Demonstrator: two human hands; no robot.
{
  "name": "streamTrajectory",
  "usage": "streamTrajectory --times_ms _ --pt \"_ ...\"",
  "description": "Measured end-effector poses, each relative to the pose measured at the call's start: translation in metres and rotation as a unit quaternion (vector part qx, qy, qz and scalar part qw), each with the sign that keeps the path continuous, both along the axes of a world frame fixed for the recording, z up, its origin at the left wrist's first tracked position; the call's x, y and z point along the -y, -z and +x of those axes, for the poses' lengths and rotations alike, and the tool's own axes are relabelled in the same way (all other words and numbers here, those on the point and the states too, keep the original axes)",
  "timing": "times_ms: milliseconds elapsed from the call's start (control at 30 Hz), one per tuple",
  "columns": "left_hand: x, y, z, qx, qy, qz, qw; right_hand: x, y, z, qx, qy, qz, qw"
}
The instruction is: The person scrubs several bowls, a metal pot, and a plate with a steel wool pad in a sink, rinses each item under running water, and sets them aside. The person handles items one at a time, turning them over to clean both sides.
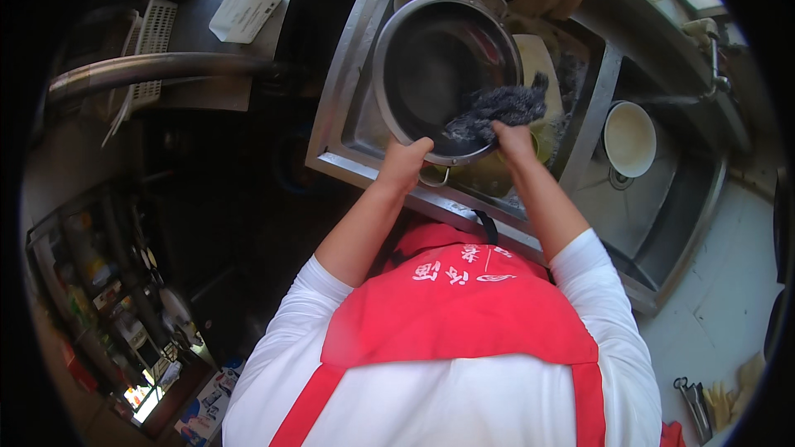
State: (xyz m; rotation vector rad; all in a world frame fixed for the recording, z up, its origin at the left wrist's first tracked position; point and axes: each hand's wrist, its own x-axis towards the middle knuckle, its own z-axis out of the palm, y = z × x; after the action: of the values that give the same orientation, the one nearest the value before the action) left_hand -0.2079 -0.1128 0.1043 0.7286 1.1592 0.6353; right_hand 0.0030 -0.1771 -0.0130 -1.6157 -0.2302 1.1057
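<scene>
A large metal pot [428,68] with loop handles sits tilted over the left sink basin [357,118], its inside facing up. My left hand [402,164] grips the near rim, thumb over the edge, just above a loop handle [438,179]. In my right hand [515,139] is a dark grey rag [503,112], bunched up and lying across the pot's near right rim. Under and beside the pot are a pale board [539,68], a yellow-green bowl [542,146] partly hidden by my right hand, and foamy water.
In the right basin [664,198] stands a white bowl [630,139], near the drain and below a running tap [714,65]. A metal rail [168,66] and a white plastic tub [244,10] are at the left counter. Metal tongs [692,403] lie at lower right.
</scene>
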Motion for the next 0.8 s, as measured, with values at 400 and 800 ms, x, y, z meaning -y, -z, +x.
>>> streamTrajectory --times_ms 400,800 --pt "0.005 0.015 -0.031 0.062 0.055 -0.224 0.971 -0.060 -0.093 0.033 0.641 -0.270 -0.045 0.717" --pt "0.023 0.012 -0.022 0.110 0.041 -0.299 0.947 -0.074 -0.104 -0.053 0.289 -0.524 0.235 0.766"
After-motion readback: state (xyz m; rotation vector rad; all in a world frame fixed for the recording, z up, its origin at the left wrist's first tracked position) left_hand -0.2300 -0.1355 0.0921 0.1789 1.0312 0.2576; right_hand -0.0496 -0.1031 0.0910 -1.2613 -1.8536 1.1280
